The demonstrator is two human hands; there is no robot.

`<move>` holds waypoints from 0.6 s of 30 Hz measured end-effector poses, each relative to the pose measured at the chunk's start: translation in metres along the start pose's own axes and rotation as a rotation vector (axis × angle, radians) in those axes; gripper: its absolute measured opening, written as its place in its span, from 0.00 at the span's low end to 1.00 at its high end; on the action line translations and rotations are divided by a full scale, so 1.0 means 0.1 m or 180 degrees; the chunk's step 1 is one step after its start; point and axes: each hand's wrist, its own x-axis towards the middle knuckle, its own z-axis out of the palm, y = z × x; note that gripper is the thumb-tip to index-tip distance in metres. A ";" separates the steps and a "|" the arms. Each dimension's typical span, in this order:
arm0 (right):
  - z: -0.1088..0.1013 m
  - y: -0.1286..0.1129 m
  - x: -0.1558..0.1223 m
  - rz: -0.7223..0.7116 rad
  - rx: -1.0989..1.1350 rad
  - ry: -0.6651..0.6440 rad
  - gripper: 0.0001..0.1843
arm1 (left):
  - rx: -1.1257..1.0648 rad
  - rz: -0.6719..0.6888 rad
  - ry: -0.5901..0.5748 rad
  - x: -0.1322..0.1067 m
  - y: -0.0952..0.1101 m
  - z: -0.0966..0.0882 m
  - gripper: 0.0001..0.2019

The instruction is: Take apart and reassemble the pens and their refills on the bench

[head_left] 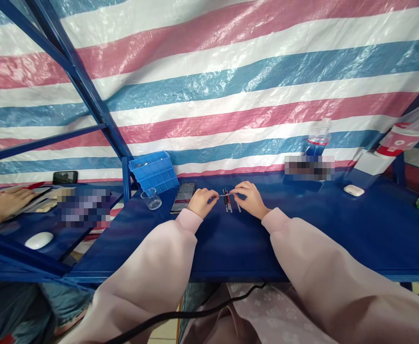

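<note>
My left hand [203,201] and my right hand [249,198] meet over the blue table [302,229]. Both are pinched on the two ends of one thin pen refill [225,195], held level just above the table. A few more thin refills [228,205], dark and red, lie on the table right under my hands. Pink sleeves cover both forearms.
A phone [183,197], a small clear cup [151,198] and a blue plastic bin [154,171] lie left of my hands. A water bottle [318,138] and white earbud case [353,190] lie to the right. Another person's hand [2,203] rests on the neighbouring table; a white mouse [38,240] sits there.
</note>
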 end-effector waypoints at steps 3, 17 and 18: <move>0.00 -0.01 0.00 -0.0012 -0.0010 0.0019 0.09 | 0.0043 -0.0037 -0.0020 0.01 0.01 -0.02 0.05; 0.00 -0.03 0.01 -0.0258 -0.0010 -0.0054 0.10 | 0.0143 0.0066 -0.0088 -0.01 0.02 0.01 0.05; 0.00 -0.04 0.02 -0.0326 -0.0009 -0.0090 0.10 | 0.0147 0.0092 -0.0081 -0.01 0.02 0.03 0.05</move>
